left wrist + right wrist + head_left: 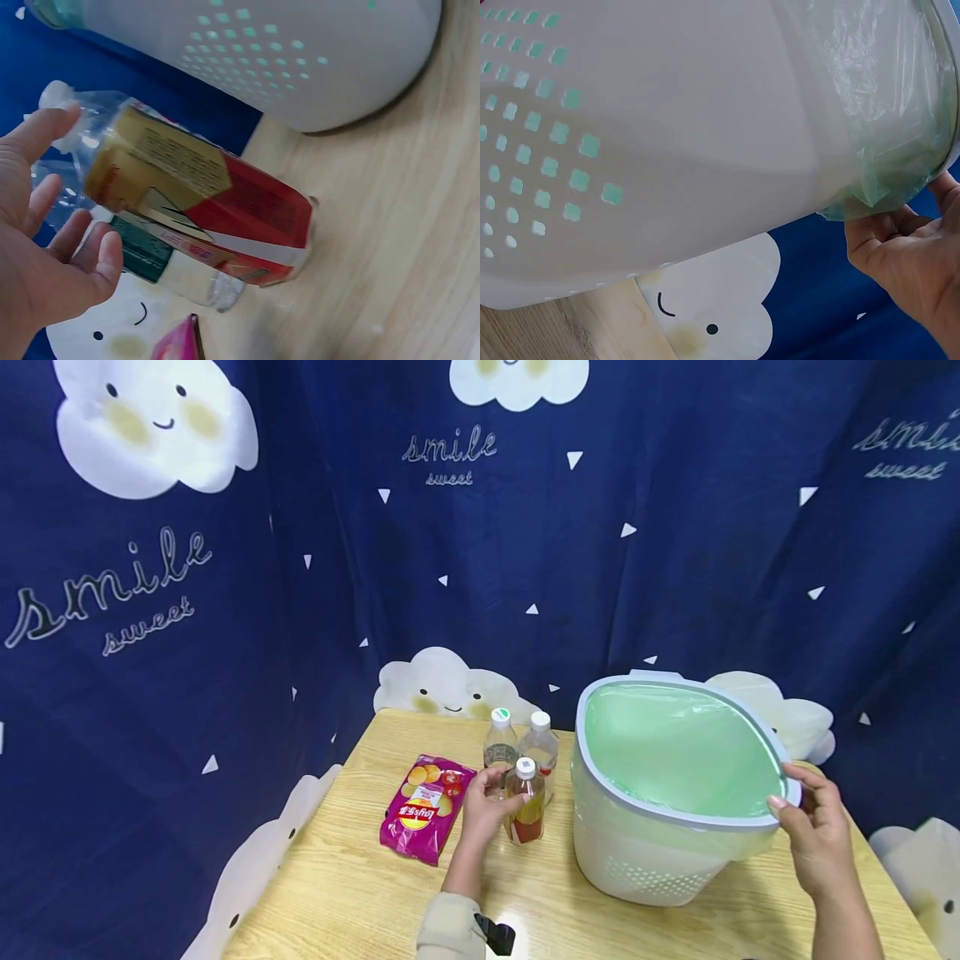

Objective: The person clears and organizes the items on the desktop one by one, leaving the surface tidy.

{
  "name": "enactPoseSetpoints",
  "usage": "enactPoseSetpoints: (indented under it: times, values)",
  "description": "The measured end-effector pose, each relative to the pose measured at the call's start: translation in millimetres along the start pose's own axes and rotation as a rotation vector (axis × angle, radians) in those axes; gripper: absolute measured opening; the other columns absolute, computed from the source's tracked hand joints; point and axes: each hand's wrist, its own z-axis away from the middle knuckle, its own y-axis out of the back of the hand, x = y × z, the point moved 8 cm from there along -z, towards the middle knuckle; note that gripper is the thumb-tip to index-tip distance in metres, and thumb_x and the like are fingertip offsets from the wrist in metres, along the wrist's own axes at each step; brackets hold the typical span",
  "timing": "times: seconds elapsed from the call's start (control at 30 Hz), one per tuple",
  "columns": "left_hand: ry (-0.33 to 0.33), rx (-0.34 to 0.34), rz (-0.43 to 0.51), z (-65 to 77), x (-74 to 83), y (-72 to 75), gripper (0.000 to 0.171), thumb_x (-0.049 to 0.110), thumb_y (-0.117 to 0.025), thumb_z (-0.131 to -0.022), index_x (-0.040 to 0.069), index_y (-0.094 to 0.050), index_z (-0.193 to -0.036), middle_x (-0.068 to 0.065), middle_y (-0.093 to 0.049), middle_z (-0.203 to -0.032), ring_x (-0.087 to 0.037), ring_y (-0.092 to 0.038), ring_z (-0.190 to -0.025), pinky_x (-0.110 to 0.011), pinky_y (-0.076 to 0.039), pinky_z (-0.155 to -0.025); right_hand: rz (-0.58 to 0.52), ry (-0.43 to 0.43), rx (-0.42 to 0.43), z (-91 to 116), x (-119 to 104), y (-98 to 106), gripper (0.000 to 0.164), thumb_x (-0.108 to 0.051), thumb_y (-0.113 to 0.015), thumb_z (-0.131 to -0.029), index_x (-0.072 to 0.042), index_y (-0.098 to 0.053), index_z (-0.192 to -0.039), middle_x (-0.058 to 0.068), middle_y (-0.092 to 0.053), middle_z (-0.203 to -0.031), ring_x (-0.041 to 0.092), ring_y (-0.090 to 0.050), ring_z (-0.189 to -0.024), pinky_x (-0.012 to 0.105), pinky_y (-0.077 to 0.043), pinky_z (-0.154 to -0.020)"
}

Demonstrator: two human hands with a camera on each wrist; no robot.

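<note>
A bottle (527,814) with a white cap and a red and gold label stands on the table. My left hand (483,806) is beside it, thumb and loosely bent fingers spread around its upper part; in the left wrist view the thumb (56,127) overlaps the neck. Two clear bottles with white caps, one at the left (500,739) and one at the right (540,745), stand just behind. My right hand (817,827) holds the rim of a white trash bin (645,860) at its right corner, where a green bag (889,150) is folded over the edge.
A purple bag of chips (423,810) lies left of the bottles on the wooden table (337,877). The bin stands right of the bottles, its lower wall perforated. Behind the table hangs a dark blue curtain (480,552) with white clouds.
</note>
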Motion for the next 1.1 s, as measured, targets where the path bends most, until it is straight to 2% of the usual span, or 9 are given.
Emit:
enactPoseSetpoints:
  times: [0.1, 0.33, 0.57, 0.6, 0.87, 1.1]
  values:
    - [-0.02, 0.015, 0.016, -2.4, -5.0, -1.4, 0.055, -0.003, -0.078, -0.067, -0.008, -0.054, -0.117, -0.028, -0.049, -0.114, -0.046, -0.046, -0.106, -0.054, -0.038, -0.089, -0.039, 0.001, -0.006, 0, 0, -1, 0.047, 0.021, -0.039, -0.084, 0.003, -0.048, -0.126, 0.007, -0.051, -0.099, 0.011, -0.048, -0.085, 0.013, -0.045, -0.065]
    - [-0.041, 0.012, 0.001, -5.9, -16.4, -6.9, 0.059, 0.001, -0.08, -0.065, -0.005, -0.055, -0.118, -0.024, -0.051, -0.117, -0.042, -0.047, -0.105, -0.053, -0.038, -0.088, -0.083, 0.014, -0.038, 2, -2, -4, 0.046, 0.022, -0.037, -0.084, 0.006, -0.046, -0.126, 0.009, -0.049, -0.103, 0.01, -0.05, -0.086, 0.014, -0.047, -0.065]
    - [-0.05, 0.041, -0.053, -22.0, -56.3, -11.8, 0.059, 0.013, -0.086, -0.061, 0.008, -0.062, -0.115, -0.007, -0.054, -0.115, -0.023, -0.051, -0.098, -0.042, -0.043, -0.083, 0.004, 0.012, -0.047, 3, -5, -4, 0.044, 0.018, -0.04, -0.085, 0.005, -0.045, -0.127, 0.007, -0.049, -0.105, 0.009, -0.049, -0.087, 0.012, -0.046, -0.068]
    - [-0.046, 0.044, -0.054, -22.7, -57.6, -12.1, 0.058, 0.013, -0.086, -0.061, 0.008, -0.062, -0.115, -0.006, -0.054, -0.115, -0.023, -0.051, -0.097, -0.04, -0.043, -0.082, 0.005, 0.013, -0.045, 3, -5, -4, 0.044, 0.018, -0.04, -0.085, 0.005, -0.045, -0.127, 0.007, -0.049, -0.105, 0.009, -0.049, -0.087, 0.012, -0.046, -0.068]
    - [-0.045, 0.065, -0.063, -20.0, -53.4, -13.9, 0.056, 0.008, -0.083, -0.064, 0.006, -0.061, -0.115, -0.007, -0.056, -0.112, -0.025, -0.051, -0.098, -0.042, -0.043, -0.083, -0.075, 0.012, -0.038, 2, -3, -3, 0.046, 0.021, -0.037, -0.085, 0.005, -0.046, -0.127, 0.008, -0.049, -0.102, 0.01, -0.05, -0.086, 0.014, -0.047, -0.067]
    - [-0.005, 0.072, 0.009, 0.7, -16.3, -5.4, 0.053, 0.001, -0.079, -0.068, -0.001, -0.058, -0.117, -0.021, -0.056, -0.11, -0.04, -0.05, -0.099, -0.045, -0.045, -0.081, -0.086, 0.01, -0.036, 1, -1, -3, 0.046, 0.021, -0.036, -0.084, 0.005, -0.046, -0.127, 0.009, -0.049, -0.104, 0.011, -0.049, -0.087, 0.014, -0.047, -0.067]
